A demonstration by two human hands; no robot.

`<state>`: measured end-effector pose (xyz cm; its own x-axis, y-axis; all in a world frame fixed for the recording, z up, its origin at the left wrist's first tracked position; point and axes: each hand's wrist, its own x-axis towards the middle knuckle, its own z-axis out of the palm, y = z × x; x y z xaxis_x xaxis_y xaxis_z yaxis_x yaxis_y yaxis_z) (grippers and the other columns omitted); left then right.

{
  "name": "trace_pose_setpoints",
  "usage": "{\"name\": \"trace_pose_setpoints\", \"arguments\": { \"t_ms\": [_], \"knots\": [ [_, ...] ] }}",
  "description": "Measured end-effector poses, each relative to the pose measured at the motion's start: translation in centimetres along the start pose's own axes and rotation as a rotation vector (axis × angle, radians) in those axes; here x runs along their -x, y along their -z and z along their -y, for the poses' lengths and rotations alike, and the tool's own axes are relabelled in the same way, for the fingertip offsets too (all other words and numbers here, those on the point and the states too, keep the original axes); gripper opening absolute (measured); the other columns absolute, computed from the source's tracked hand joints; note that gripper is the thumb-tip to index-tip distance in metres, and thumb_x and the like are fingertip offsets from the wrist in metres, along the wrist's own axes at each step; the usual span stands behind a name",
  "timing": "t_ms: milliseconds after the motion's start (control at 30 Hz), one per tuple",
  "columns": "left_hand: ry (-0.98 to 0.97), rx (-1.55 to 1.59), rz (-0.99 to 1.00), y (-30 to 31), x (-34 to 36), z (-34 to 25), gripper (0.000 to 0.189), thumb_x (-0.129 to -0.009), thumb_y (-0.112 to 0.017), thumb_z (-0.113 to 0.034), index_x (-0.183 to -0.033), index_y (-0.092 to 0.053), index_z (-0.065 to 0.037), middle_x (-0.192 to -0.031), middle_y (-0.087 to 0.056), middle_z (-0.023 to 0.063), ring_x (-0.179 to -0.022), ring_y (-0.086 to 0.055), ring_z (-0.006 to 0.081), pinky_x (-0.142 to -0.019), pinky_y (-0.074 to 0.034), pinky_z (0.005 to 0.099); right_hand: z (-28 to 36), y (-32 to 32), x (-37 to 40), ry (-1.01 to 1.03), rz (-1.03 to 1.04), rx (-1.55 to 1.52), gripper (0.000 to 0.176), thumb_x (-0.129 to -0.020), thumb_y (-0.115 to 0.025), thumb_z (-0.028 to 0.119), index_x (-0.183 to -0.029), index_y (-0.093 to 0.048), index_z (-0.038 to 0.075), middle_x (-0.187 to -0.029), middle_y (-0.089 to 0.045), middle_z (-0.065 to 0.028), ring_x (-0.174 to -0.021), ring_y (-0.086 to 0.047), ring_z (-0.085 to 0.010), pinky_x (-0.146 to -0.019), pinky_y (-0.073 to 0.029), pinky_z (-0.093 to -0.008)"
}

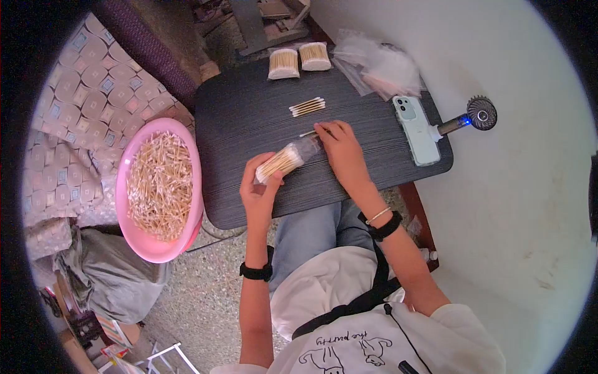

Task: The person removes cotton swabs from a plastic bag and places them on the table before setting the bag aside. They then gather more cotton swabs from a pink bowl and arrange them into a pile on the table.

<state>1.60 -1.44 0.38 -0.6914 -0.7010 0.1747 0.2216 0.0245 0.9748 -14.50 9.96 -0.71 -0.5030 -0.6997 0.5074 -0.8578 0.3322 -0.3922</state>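
My left hand point(260, 184) is wrapped round a clear plastic bag of cotton swabs point(280, 163), held tilted over the near part of the dark table. The bag's loose plastic end points up and right, toward my right hand point(341, 149). Between the thumb and fingers of that hand is a cotton swab point(307, 133), its white tip sticking out to the left. Just beyond, a few loose cotton swabs point(308, 106) lie side by side on the table. Two filled bags of cotton swabs point(283, 64) stand at the far edge.
A pink basin point(122, 206) heaped with loose swabs sits left of the table point(243, 106). Clear empty bags point(389, 68) lie at the far right corner. A phone point(418, 134) and a small fan point(481, 113) are at the right edge, near the white wall point(511, 206).
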Motion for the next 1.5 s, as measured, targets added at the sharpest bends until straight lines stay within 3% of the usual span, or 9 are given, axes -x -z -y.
{"name": "trace_pose_setpoints", "arguments": {
  "t_ms": [133, 333, 433, 533, 733, 1033, 1233, 1333, 1500],
  "knots": [
    [-0.045, -0.018, 0.024, -0.3, 0.1, -0.2, 0.028, -0.083, -0.062, -0.005, -0.11, -0.057, 0.0, -0.109, -0.057, 0.0094, -0.083, -0.056, 0.0133, -0.066, -0.047, 0.025, -0.2, 1.7, 0.3, -0.025, 0.09, -0.007, 0.025, -0.074, -0.052, 0.002, -0.099, -0.059, 0.0, -0.093, -0.054, -0.0109, -0.094, -0.052, -0.0275, -0.084, -0.045, -0.0344],
    [-0.041, 0.001, 0.061, 0.3, 0.1, 0.2, 0.031, -0.078, -0.066, -0.002, -0.108, -0.059, 0.0, -0.11, -0.054, 0.0082, -0.095, -0.053, 0.0133, -0.068, -0.049, 0.0223, -0.4, 2.9, 0.4, -0.005, -0.032, 0.052, 0.012, -0.079, -0.053, 0.003, -0.09, -0.057, 0.001, -0.085, -0.056, -0.0127, -0.082, -0.055, -0.0272, -0.069, -0.047, -0.0333],
    [-0.058, -0.033, 0.08, 0.6, 0.1, 0.5, 0.031, -0.08, -0.066, -0.005, -0.11, -0.059, -0.001, -0.109, -0.055, 0.0079, -0.093, -0.054, 0.0121, -0.068, -0.047, 0.0217, 0.8, 5.9, 1.1, -0.49, 0.159, -0.55, 0.011, -0.087, -0.053, 0.007, -0.092, -0.059, 0.0, -0.075, -0.06, -0.0095, -0.064, -0.056, -0.0215, -0.06, -0.046, -0.0297],
    [0.075, 0.046, 0.029, -0.2, 0.4, -0.5, 0.033, -0.085, -0.063, -0.013, -0.115, -0.054, -0.002, -0.11, -0.056, 0.008, -0.083, -0.054, 0.0124, -0.063, -0.046, 0.024, 0.1, 7.4, 2.4, -0.525, 0.294, -0.806, 0.017, -0.092, -0.051, 0.011, -0.095, -0.062, -0.002, -0.068, -0.06, -0.0026, -0.054, -0.051, -0.0114, -0.053, -0.042, -0.0242],
    [0.026, 0.002, 0.033, -0.3, 0.4, -0.5, 0.038, -0.088, -0.061, -0.02, -0.121, -0.051, -0.004, -0.108, -0.057, 0.0069, -0.084, -0.053, 0.0109, -0.06, -0.045, 0.0226, 1.1, 8.3, 2.5, -0.465, 0.352, -0.926, 0.02, -0.093, -0.051, 0.014, -0.1, -0.063, 0.0, -0.069, -0.051, 0.0042, -0.059, -0.037, -0.0031, -0.053, -0.031, -0.0184],
    [-0.005, 0.053, 0.123, -0.3, 0.2, -0.4, 0.039, -0.092, -0.054, -0.017, -0.127, -0.046, -0.004, -0.113, -0.053, 0.0092, -0.106, -0.051, 0.0174, -0.095, -0.038, 0.0315, 3.0, 8.2, 1.9, -0.696, 0.579, -1.308, 0.023, -0.095, -0.047, 0.018, -0.101, -0.062, 0.001, -0.064, -0.039, 0.0074, -0.055, -0.032, -0.0023, -0.049, -0.027, -0.0195],
    [-0.302, -0.462, -0.093, -1.0, -0.2, -0.3, 0.039, -0.089, -0.052, -0.016, -0.127, -0.047, -0.005, -0.128, -0.045, 0.0153, -0.123, -0.039, 0.028, -0.106, -0.026, 0.0407, 3.3, 7.4, 2.8, -0.712, 0.774, -1.449, 0.026, -0.097, -0.043, 0.02, -0.106, -0.057, 0.0, -0.063, -0.034, 0.0071, -0.054, -0.03, -0.003, -0.049, -0.026, -0.0192],
    [-0.468, -0.888, 0.032, -1.1, 0.5, -1.3, 0.038, -0.091, -0.048, -0.023, -0.124, -0.051, -0.006, -0.133, -0.044, 0.0132, -0.129, -0.034, 0.0301, -0.11, -0.015, 0.0469, 4.3, 6.1, 3.7, -0.76, 0.663, -1.556, 0.025, -0.098, -0.042, 0.021, -0.106, -0.054, 0.001, -0.063, -0.034, 0.0069, -0.054, -0.03, -0.0033, -0.049, -0.026, -0.0189],
    [-0.461, -0.828, 0.216, -1.9, 1.7, -2.3, 0.046, -0.081, -0.061, -0.034, -0.117, -0.057, -0.007, -0.129, -0.05, 0.0096, -0.131, -0.034, 0.0321, -0.11, -0.01, 0.054, 5.8, 5.8, 4.3, -0.758, 0.581, -1.591, 0.022, -0.099, -0.04, 0.021, -0.105, -0.05, 0.002, -0.063, -0.034, 0.006, -0.054, -0.03, -0.0037, -0.049, -0.027, -0.0191]
  ]
}}
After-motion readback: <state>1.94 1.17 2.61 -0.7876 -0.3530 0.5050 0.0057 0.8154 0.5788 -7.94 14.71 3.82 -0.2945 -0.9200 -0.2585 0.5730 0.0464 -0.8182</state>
